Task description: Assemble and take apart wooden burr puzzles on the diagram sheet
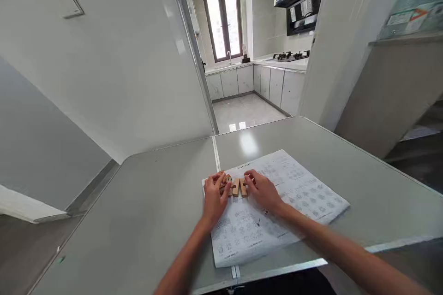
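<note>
Several small notched wooden blocks [236,187] stand side by side on a large printed paper sheet [238,230]. My left hand [214,196] curls over the blocks at the left end, thumb and fingers closed around one of them and partly hiding it. At the right end, the thumb and fingertips of my right hand [262,190] are closed at the edge of the rightmost wooden block [243,188]. Dark notches show in the blocks between my hands. Rows of small line diagrams cover the sheet, which has a fold across it.
The sheet lies on a grey table [166,203] with a pale seam down its middle. A white wall [138,64] rises at the left. Beyond the table's far edge is a kitchen with a stove [290,56]. Plastic-wrapped bottles [415,9] stand on a ledge at the right.
</note>
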The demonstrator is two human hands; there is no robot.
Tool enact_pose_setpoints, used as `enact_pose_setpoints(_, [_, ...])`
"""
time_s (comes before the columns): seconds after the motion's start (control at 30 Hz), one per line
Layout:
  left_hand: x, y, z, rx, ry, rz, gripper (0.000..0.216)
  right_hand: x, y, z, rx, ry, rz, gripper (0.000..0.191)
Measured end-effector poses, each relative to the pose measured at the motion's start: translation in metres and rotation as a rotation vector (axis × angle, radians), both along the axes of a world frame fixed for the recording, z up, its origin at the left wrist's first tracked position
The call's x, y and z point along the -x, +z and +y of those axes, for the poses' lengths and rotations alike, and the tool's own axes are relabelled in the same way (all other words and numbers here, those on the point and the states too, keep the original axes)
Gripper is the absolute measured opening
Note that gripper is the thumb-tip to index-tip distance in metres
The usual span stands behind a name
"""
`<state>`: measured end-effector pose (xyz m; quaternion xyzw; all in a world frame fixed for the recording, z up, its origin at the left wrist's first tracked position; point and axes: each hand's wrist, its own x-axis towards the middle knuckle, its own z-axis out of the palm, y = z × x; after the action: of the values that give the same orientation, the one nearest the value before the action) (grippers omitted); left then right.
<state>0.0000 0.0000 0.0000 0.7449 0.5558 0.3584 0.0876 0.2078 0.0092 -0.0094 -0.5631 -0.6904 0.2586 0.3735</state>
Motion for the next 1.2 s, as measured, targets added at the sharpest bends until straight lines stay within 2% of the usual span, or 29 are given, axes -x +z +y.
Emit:
enact_pose_setpoints(0.17, [-0.004, 0.007, -0.006, -0.052, -0.030, -0.099, 0.029, 0.000, -0.004, 0.000, -0.016, 0.056, 0.068, 0.020])
enact_pose_setpoints(0.27, [-0.007, 0.015, -0.012, -0.079, -0.156, -0.184, 0.019, 0.001, -0.006, 0.000, -0.040, 0.102, 0.122, 0.019])
enact_pose_setpoints(0.47, [-0.015, 0.014, -0.027, -0.175, -0.409, -0.009, 0.012, 0.002, -0.002, -0.003, -0.114, 0.088, 0.148, 0.014])
enact_pose_setpoints(0.6, [-0.020, 0.012, -0.032, -0.206, -0.533, 0.128, 0.014, 0.003, 0.005, -0.009, -0.177, 0.239, 0.169, 0.015])
enact_pose_setpoints(0.73, [-0.019, 0.013, -0.031, -0.213, -0.538, 0.137, 0.012, 0.004, 0.005, -0.013, -0.245, 0.357, 0.167, 0.022])
enact_pose_setpoints(1.2, [-0.018, 0.011, -0.030, -0.235, -0.537, 0.156, 0.013, 0.004, 0.003, -0.013, -0.234, 0.346, 0.148, 0.023])
